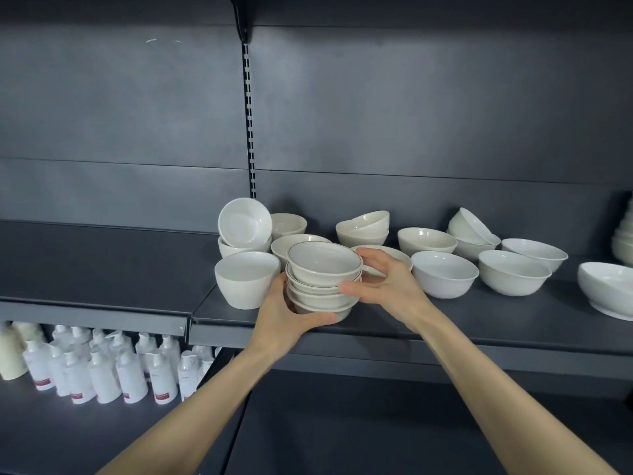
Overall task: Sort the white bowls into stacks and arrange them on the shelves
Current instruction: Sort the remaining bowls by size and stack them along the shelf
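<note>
Rimmed-bowl stack, frame centre, is gripped: left hand curled under base, right hand wrapped round side. Level handling is advised, as the bowls are nested unevenly.

Approx. 20 white bowls, a doz.+ pump bottles.

White bowls, dark-rimmed stack, dark grey shelf, white btls w/ red labels.
</note>
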Available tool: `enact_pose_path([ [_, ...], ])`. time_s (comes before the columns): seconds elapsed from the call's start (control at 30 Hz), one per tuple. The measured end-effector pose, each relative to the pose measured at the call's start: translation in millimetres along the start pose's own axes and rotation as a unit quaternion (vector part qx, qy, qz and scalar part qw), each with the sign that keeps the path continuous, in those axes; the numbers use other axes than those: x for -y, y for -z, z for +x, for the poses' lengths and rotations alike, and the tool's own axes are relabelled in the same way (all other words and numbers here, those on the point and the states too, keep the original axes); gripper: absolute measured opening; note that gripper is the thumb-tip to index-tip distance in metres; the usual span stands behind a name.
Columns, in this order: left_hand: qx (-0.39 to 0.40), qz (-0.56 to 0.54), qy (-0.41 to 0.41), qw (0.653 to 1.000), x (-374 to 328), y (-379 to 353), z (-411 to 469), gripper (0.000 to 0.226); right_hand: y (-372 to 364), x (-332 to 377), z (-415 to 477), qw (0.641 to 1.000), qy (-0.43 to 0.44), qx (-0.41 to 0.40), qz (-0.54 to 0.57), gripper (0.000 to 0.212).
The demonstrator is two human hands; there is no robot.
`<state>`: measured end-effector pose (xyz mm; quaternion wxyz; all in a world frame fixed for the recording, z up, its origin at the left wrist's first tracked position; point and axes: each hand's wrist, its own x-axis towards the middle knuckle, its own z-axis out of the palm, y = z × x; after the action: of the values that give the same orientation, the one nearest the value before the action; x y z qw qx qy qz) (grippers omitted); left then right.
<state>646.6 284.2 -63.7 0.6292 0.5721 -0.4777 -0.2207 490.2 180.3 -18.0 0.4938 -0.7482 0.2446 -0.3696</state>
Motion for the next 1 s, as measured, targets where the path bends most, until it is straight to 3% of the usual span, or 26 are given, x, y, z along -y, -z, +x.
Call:
enact_pose_path([
  [0.13, -0.003, 0.004, -0.009, 1.000, -2, 1, -6, 0.076, 0, 3, -5, 1.000, -0.002, 0.000, -0.001, 0.054],
  [0.5, -0.021, 0.059, -0.022, 0.998, -43, -47, -21, 0.099, 59, 32, -45, 0.999, -0.005, -0.027, 0.034, 0.045],
  [0.7, 0.026, 0.020, -0.023, 0.999, -72, -144, -24, 0.095, 151, 43, -92, 0.997, -0.002, -0.078, 0.009, 0.050],
  [0.83, 0.061, -0.013, -0.034, 0.997, -92, -234, -38, 0.080, 232, 42, -133, 0.992, -0.004, -0.119, -0.031, 0.057],
  [1.0, 0.093, -0.053, -0.027, 0.994, -109, -356, -59, 0.092, 343, 36, -187, 0.985, -0.018, -0.148, -0.090, 0.061],
])
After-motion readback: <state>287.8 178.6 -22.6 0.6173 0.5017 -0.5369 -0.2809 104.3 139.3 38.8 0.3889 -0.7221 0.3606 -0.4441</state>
